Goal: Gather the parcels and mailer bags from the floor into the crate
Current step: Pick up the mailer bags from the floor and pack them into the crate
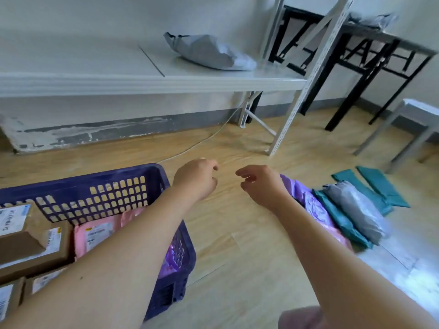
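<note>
A dark blue slotted crate (99,186) stands on the floor at the left. Inside it lie brown cardboard parcels (28,245), a pink mailer bag (95,233) and a purple bag (172,256) against its right wall. My left hand (196,178) hovers just right of the crate's far corner, fingers loosely curled, holding nothing. My right hand (259,184) hangs beside it over bare floor, fingers apart and empty. On the floor to the right lie a purple mailer bag (313,207), teal mailer bags (377,186) and a grey bag (358,207).
A white metal shelf (142,84) spans the back with a grey mailer bag (209,52) on it; its slotted leg (292,115) reaches the floor. A black-framed table (380,53) and a grey stool (413,119) stand at the right. A white cable (202,143) runs along the floor.
</note>
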Demonstrator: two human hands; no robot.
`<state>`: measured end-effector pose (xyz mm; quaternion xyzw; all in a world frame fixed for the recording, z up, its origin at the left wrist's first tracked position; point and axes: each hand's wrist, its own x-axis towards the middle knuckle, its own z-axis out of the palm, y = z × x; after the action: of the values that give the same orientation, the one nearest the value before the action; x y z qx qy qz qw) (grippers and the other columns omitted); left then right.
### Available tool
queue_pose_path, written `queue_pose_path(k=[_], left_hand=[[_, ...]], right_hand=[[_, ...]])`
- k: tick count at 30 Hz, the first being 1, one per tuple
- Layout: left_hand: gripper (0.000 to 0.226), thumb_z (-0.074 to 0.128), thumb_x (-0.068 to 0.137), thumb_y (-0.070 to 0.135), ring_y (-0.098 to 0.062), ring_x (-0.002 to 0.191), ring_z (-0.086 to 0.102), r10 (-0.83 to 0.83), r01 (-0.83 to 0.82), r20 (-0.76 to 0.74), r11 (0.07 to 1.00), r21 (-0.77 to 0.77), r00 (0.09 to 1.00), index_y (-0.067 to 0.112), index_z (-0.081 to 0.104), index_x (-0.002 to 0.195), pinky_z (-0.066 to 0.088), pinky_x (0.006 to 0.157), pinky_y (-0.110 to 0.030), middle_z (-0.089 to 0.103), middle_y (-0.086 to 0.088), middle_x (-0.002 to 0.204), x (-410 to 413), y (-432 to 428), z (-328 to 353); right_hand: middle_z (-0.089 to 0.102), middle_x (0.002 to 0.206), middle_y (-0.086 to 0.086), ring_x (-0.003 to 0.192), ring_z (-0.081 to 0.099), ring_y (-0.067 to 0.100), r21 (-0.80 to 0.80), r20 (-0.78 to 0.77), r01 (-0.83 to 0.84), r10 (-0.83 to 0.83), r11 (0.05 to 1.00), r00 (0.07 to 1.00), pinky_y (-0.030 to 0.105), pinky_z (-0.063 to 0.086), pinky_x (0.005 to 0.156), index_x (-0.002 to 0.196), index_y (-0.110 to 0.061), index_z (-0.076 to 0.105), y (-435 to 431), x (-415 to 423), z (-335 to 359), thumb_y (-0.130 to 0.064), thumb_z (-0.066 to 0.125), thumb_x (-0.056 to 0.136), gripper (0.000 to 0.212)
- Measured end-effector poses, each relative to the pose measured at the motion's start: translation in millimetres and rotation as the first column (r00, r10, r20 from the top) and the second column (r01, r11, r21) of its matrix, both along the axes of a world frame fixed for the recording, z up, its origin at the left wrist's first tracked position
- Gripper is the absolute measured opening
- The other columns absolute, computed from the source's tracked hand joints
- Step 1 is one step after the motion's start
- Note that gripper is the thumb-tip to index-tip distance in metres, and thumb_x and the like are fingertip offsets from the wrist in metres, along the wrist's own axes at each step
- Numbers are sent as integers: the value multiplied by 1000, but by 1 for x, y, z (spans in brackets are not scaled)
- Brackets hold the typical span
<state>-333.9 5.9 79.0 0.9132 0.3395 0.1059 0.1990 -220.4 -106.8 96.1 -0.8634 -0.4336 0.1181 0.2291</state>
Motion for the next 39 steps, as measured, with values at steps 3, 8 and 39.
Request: queue_pose_path(k=[3, 8, 39], left_hand=[[36, 50, 91, 21, -22, 115, 53, -70, 69, 26, 997, 18, 997, 24, 52, 128, 38, 79, -28, 52, 0, 131, 22, -21, 4], [38, 49, 91, 18, -23, 117, 51, -149, 148, 24, 988, 47, 989, 23, 51, 129, 39, 79, -29, 50, 0, 133, 48, -51, 9], [51, 49, 90, 21, -19, 127, 40, -393, 393, 2, 918, -48, 919, 24, 38, 139, 37, 99, -31, 41, 2, 138, 172, -128, -41]], right_hand=[[67, 114, -1, 103, 61, 14, 31, -21, 87, -87, 996, 996, 18, 40, 83, 114, -19, 67, -23, 15, 5, -4, 56, 84, 36], [67, 116, -1, 105, 61, 14, 20, -17, 196, -195, 980, 981, 17, 41, 87, 111, -18, 69, -63, 40, 7, -4, 57, 82, 34], [69, 112, 5, 93, 62, 24, -67, -225, 726, -719, 685, 658, 32, 51, 87, 97, -23, 71, -190, 190, -70, -2, 52, 78, 34]])
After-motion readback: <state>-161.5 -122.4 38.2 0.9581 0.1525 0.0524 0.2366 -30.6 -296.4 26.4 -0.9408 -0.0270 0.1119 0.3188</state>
